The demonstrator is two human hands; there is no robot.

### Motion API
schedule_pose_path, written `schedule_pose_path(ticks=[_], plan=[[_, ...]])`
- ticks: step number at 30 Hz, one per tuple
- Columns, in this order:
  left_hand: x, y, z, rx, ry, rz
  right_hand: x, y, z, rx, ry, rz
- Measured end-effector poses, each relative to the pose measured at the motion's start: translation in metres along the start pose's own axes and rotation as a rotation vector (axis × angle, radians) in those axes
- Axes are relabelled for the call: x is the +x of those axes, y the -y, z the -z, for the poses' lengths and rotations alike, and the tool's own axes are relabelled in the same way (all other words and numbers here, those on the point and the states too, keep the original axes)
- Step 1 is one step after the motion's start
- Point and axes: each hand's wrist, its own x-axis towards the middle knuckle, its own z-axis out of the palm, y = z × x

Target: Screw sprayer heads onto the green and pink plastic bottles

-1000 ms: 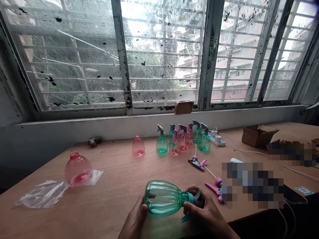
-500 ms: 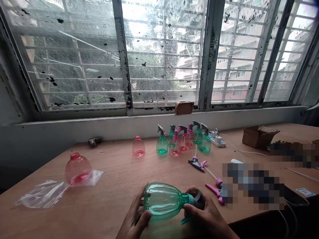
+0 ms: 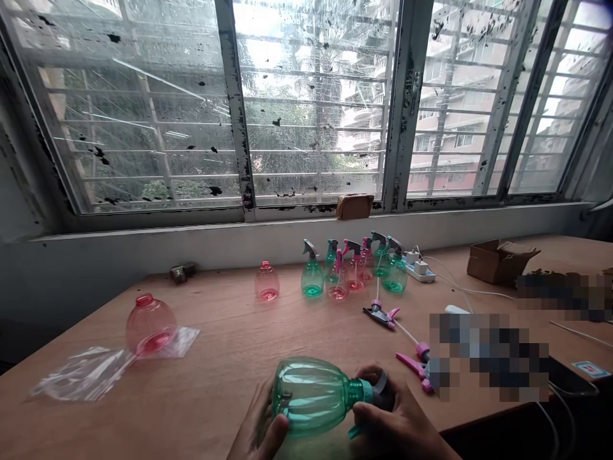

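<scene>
Over the near side of the table (image 3: 215,358), a green bottle (image 3: 311,396) lies sideways between two hands, its neck pointing right. The left hand (image 3: 261,425) is wrapped about the base, thumb on the near side. The right hand (image 3: 395,412) is closed on the dark spray head (image 3: 382,391) at the neck — the green trigger shows below. Whether the bottle touches the tabletop cannot be told.

Noted nearby: one loose pink spray head (image 3: 424,367) (partly covered by a blurred patch) and another (image 3: 382,315) beyond it. At left, an open red bottle (image 3: 151,322) stands with a plastic bag (image 3: 89,374) showing on both sides of its base. Toward the wall — spray bottles (image 3: 355,275), clustered upright.
</scene>
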Motion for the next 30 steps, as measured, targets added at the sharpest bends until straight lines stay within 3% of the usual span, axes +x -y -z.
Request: schedule_pose_path(ticks=[3, 10, 24, 30], plan=[[0.004, 0.003, -0.001, 0.007, -0.05, -0.004, 0.0, 0.001, 0.0, -0.007, 0.0, 0.003], [0.001, 0.005, 0.003, -0.073, 0.027, -0.029, 0.003, -0.001, -0.001, -0.023, -0.013, -0.03], [0.002, 0.008, 0.004, -0.092, -0.034, -0.046, 0.003, -0.001, -0.001, -0.016, 0.013, -0.021], [0.009, 0.005, 0.009, 0.032, -0.025, -0.045, 0.002, 0.001, -0.001, -0.064, 0.045, 0.008]])
